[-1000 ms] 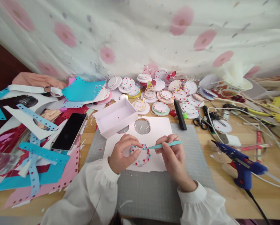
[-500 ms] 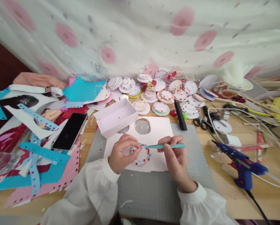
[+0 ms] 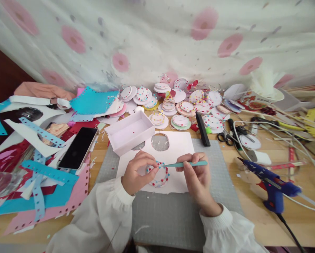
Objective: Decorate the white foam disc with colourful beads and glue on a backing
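Note:
My left hand (image 3: 139, 173) pinches the upper left edge of a round white paper piece (image 3: 159, 174), whose rim carries small red and blue decorations. Between the fingers of my right hand (image 3: 198, 175) is a pair of teal tweezers (image 3: 185, 164), held nearly level with the tip pointing left. That tip reaches the top edge of the round piece, close to my left fingertips. Whether the tip grips anything is too small to tell. Beneath lies a white paper sheet (image 3: 178, 147) with round holes cut out of it, on a grey cutting mat (image 3: 168, 218).
A white open box (image 3: 132, 133) stands behind my left hand. Several decorated paper rounds (image 3: 181, 121) are heaped at the back. Left are a phone (image 3: 78, 147) and paper strips (image 3: 49, 172). Right are scissors (image 3: 225, 138), a blue glue gun (image 3: 271, 184) and white cables (image 3: 304, 147).
The tweezers and my right hand have shifted very slightly to the left. My left hand stays on the round piece.

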Demonstrator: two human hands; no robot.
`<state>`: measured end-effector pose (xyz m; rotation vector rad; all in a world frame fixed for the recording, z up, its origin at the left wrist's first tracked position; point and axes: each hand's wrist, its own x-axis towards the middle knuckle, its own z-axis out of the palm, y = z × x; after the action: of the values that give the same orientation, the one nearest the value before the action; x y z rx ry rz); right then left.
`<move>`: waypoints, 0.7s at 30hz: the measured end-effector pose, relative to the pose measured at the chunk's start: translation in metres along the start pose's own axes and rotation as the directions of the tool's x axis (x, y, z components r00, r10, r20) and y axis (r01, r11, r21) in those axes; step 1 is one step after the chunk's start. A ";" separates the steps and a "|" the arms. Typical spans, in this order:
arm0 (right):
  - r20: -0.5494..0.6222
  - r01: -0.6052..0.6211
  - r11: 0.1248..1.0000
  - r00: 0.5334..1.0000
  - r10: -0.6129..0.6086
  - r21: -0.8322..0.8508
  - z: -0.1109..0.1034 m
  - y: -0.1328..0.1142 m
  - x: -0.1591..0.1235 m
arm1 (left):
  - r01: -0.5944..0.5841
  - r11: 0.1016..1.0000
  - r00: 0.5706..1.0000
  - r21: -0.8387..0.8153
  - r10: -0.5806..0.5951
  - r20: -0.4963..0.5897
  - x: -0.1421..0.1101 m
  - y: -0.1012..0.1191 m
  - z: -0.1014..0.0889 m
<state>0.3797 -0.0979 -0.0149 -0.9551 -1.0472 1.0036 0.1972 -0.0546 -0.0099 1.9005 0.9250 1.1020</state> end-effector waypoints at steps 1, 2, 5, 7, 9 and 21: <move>-0.006 -0.002 1.000 1.000 0.002 0.007 0.000 0.000 0.000 | 0.002 1.000 1.000 0.000 -0.002 -0.001 0.000 0.000 0.000; -0.007 0.001 1.000 1.000 -0.001 0.009 -0.001 0.000 0.000 | 0.003 1.000 1.000 0.001 -0.003 -0.001 0.000 0.000 0.000; 0.021 0.024 1.000 0.999 -0.024 -0.009 0.000 -0.001 0.000 | 0.000 1.000 1.000 -0.004 0.000 0.005 0.000 0.001 0.000; 0.044 0.042 0.999 0.998 -0.041 -0.028 0.000 -0.003 0.000 | -0.006 1.000 1.000 -0.013 0.007 0.010 0.001 0.000 0.000; 0.058 0.049 0.998 0.997 -0.047 -0.036 0.001 -0.004 0.000 | -0.011 1.000 1.000 -0.018 0.011 0.011 0.001 0.000 0.000; 0.010 0.003 1.000 1.000 -0.004 0.028 0.000 -0.001 0.000 | -0.005 1.000 0.999 0.010 0.005 0.035 0.001 0.001 -0.002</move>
<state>0.3795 -0.0983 -0.0143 -0.9260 -1.0406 1.0187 0.1958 -0.0534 -0.0076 1.9251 0.9084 1.0650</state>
